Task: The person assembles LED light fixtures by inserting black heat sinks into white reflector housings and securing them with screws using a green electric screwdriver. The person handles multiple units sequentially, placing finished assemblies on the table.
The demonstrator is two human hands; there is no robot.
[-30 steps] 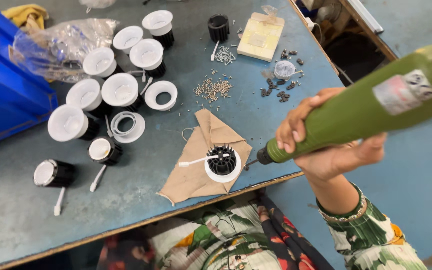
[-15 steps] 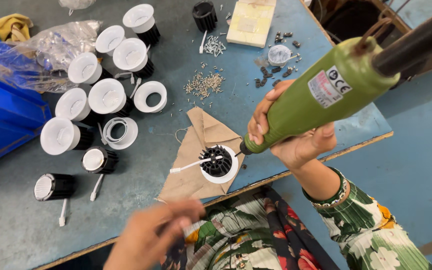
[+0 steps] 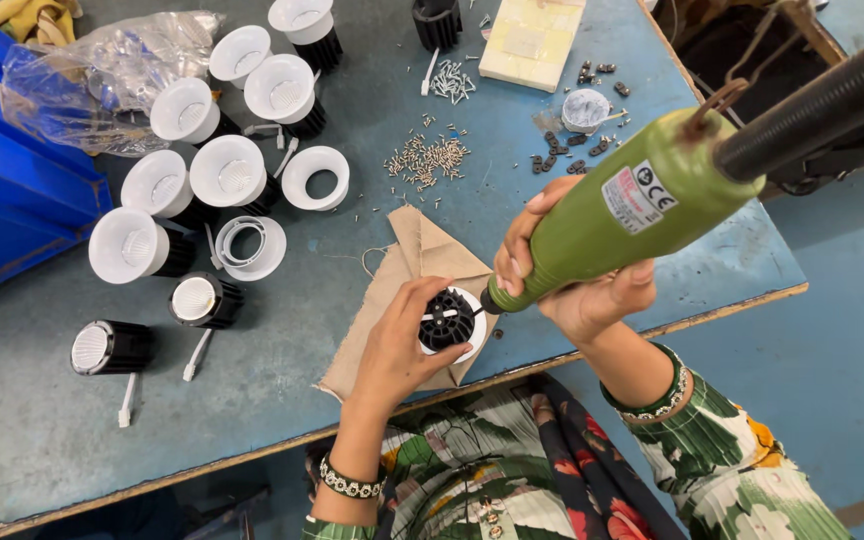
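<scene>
On the brown cloth (image 3: pixel 407 290) sits a black finned lamp body (image 3: pixel 449 322), gripped by the left hand (image 3: pixel 402 345). Just right of it, the right hand (image 3: pixel 577 285) clasps a green power screwdriver (image 3: pixel 632 215) (tip slanting down-left, nearly touching the lamp's edge).

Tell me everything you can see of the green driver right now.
The green driver is a thick cylinder, seemingly plastic, with a label sticker on its side and a black coiled hose leaving its top end. It tilts, tip down-left, its narrow black nose at the black finned fitting on the cloth. The right hand grips its lower body; the left hand steadies the fitting.
</scene>
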